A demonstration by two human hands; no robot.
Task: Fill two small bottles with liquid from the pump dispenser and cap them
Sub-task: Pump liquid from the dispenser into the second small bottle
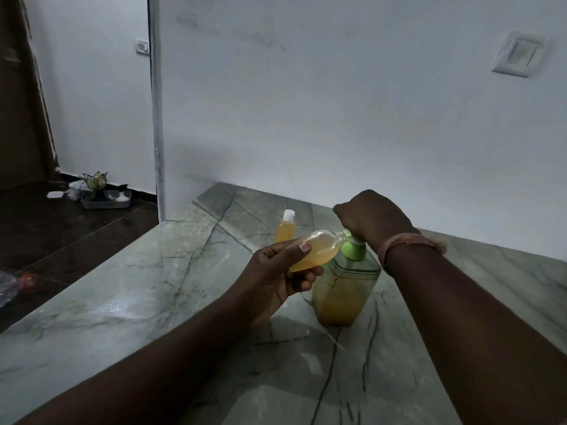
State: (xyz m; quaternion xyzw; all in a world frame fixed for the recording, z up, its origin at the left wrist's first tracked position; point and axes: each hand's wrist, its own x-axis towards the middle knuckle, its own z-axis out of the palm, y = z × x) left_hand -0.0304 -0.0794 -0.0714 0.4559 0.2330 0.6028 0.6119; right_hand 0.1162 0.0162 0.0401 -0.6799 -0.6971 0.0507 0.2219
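The left hand (276, 271) is gripping the open bottle (316, 251) tilted, neck lying toward the spout, while the right hand's (372, 219) curled fingers are pressing the pump (352, 246).

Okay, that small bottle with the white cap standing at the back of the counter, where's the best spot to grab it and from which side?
Grip the capped bottle round its yellow body, just under the white cap, with the fingers coming from the left. It stands upright and its left flank is open counter. On its right, the left hand holds the tilted bottle at the pump dispenser, so that side is probably too crowded.
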